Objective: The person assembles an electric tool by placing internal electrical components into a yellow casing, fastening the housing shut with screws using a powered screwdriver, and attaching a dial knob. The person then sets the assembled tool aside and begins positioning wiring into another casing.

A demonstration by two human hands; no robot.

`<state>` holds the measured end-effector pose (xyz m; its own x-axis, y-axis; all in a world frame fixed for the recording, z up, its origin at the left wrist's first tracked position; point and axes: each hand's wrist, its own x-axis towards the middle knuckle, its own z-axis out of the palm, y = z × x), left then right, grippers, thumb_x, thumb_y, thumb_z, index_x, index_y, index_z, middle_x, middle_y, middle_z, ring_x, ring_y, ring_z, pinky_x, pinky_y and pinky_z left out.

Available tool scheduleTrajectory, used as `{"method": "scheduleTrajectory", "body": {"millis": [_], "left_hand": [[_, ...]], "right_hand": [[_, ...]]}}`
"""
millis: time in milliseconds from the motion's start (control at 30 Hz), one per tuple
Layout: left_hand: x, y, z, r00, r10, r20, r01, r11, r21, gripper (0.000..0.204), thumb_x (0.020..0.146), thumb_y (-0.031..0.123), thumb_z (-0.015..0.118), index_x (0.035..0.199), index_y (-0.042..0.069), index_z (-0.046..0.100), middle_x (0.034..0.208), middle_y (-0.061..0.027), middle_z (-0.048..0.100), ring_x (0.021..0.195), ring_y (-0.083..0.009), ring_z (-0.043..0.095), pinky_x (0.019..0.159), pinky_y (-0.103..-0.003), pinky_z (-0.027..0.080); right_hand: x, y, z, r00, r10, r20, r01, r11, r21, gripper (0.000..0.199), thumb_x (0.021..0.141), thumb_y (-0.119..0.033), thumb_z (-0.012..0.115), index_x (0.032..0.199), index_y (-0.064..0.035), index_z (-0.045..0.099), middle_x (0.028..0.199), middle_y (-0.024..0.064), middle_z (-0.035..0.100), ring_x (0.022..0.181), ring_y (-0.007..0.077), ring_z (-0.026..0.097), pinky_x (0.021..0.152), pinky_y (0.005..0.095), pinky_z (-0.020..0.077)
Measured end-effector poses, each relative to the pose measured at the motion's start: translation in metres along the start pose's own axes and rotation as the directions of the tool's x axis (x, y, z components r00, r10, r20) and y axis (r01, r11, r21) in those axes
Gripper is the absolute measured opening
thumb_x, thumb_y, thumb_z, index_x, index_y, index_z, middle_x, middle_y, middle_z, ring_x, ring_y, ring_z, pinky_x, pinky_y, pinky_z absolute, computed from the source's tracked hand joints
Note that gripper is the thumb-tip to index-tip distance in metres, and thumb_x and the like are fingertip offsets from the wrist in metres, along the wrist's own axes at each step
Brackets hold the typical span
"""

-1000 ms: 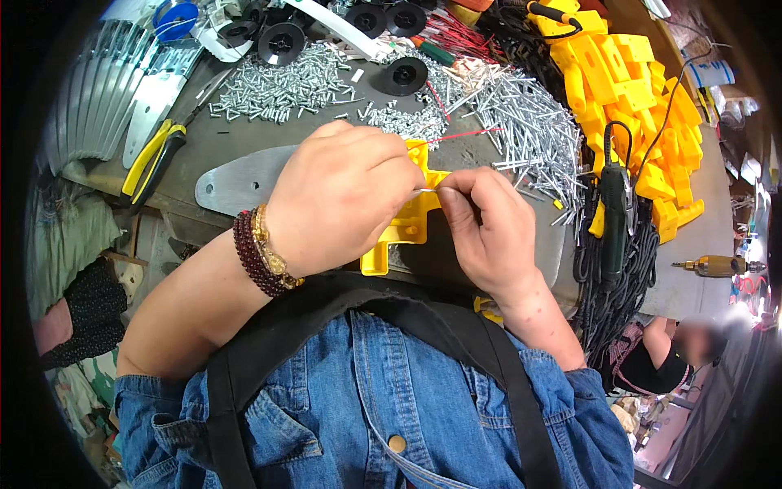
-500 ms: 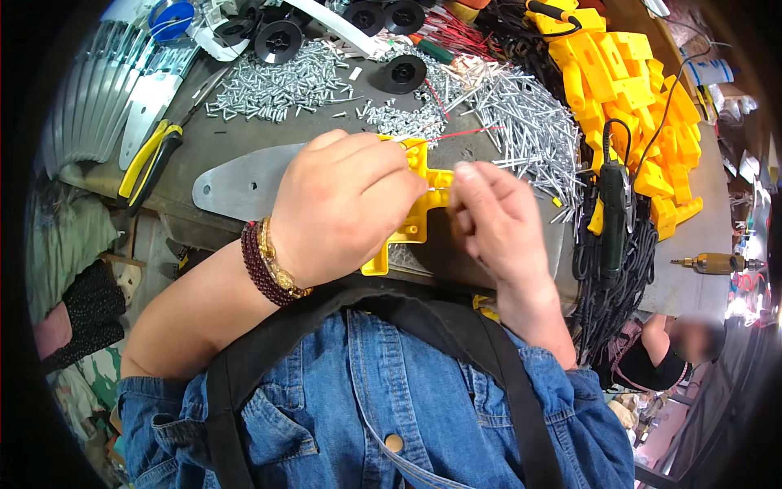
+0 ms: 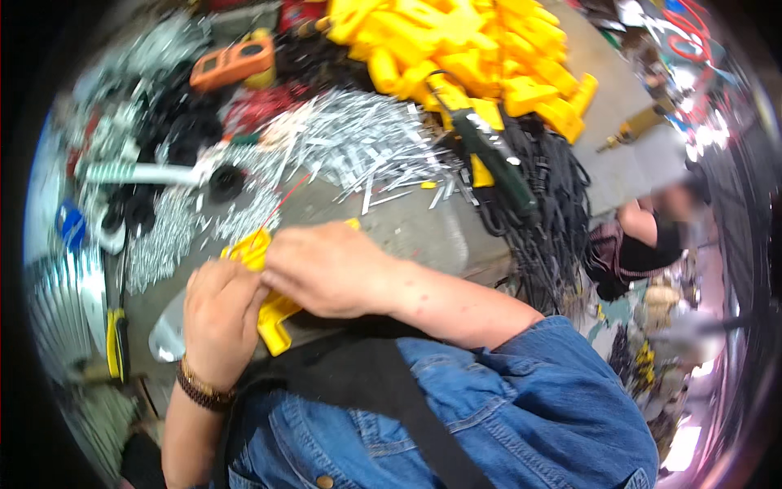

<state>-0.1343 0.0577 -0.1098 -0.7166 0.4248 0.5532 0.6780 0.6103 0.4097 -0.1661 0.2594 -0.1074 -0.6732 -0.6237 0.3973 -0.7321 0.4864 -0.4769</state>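
Note:
A yellow plastic housing (image 3: 277, 326) lies near the table's front edge, beneath both of my hands. My left hand (image 3: 218, 318), with a beaded bracelet at the wrist, is closed at its left side. From the right, my right hand (image 3: 330, 269) reaches across the housing, its fingers bent and pressed together. The fingertips of both hands meet over the housing; what they pinch is hidden and blurred. A thin red wire (image 3: 285, 200) rises from the housing's far end. Left of my left hand shows part of a flat metal blade (image 3: 167, 326).
Piles of long metal pins (image 3: 350, 138) and short screws (image 3: 167, 240) cover the table beyond. A dark power screwdriver (image 3: 497, 159) rests by black cables (image 3: 550, 220). Yellow housings (image 3: 456, 49) are heaped behind. Yellow-black pliers (image 3: 118, 342) lie left. Another person (image 3: 639, 232) sits at right.
The view has swung right, so the scene sits farther left and is blurred. My hands, apart with a thin strand between them before, now meet over the yellow housing.

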Motion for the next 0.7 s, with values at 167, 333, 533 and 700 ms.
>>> {"method": "scheduleTrajectory", "body": {"millis": [167, 333, 533, 700], "left_hand": [[0.008, 0.004, 0.000, 0.998, -0.054, 0.017, 0.052, 0.996, 0.067, 0.019, 0.071, 0.002, 0.075, 0.073, 0.003, 0.057, 0.075, -0.0129, 0.053, 0.073, -0.0336, 0.056, 0.064, -0.042, 0.045], [0.000, 0.001, 0.002, 0.998, -0.050, -0.035, 0.053, 0.995, 0.082, 0.023, 0.068, -0.001, 0.077, 0.072, 0.003, 0.055, 0.072, -0.0118, 0.051, 0.067, -0.0318, 0.053, 0.061, -0.041, 0.041], [-0.011, 0.012, -0.021, 0.959, -0.282, 0.008, 0.282, 0.957, -0.063, 0.071, 0.052, 0.012, 0.089, 0.116, -0.001, 0.058, 0.111, -0.0189, 0.059, 0.100, -0.0368, 0.058, 0.089, -0.043, 0.047], [-0.039, 0.000, -0.031, 0.925, -0.333, 0.183, 0.311, 0.940, 0.139, 0.104, 0.048, 0.021, 0.093, 0.139, -0.001, 0.047, 0.133, -0.0208, 0.052, 0.125, -0.0407, 0.048, 0.108, -0.046, 0.037]], "right_hand": [[-0.003, -0.002, 0.002, 0.997, 0.076, -0.013, -0.076, 0.997, 0.019, 0.026, 0.095, -0.029, 0.059, 0.081, -0.0076, 0.057, 0.082, 0.0120, 0.060, 0.074, 0.0346, 0.063, 0.062, 0.0455, 0.0506], [-0.033, 0.009, -0.067, 0.992, 0.127, -0.006, -0.122, 0.941, -0.315, 0.018, 0.092, -0.024, 0.060, 0.086, -0.0090, 0.067, 0.091, 0.0106, 0.065, 0.076, 0.0321, 0.066, 0.070, 0.0450, 0.0532], [-0.114, 0.132, -0.251, 0.418, 0.785, -0.458, -0.808, 0.091, -0.581, 0.044, 0.090, -0.045, 0.063, 0.093, -0.0027, 0.074, 0.094, 0.0198, 0.072, 0.090, 0.0340, 0.069, 0.080, 0.0431, 0.0536], [-0.101, 0.145, -0.240, 0.437, 0.835, -0.334, -0.757, 0.140, -0.638, 0.054, 0.083, -0.050, 0.068, 0.106, -0.0005, 0.070, 0.111, 0.0195, 0.070, 0.107, 0.0335, 0.066, 0.091, 0.0438, 0.0518]]}}
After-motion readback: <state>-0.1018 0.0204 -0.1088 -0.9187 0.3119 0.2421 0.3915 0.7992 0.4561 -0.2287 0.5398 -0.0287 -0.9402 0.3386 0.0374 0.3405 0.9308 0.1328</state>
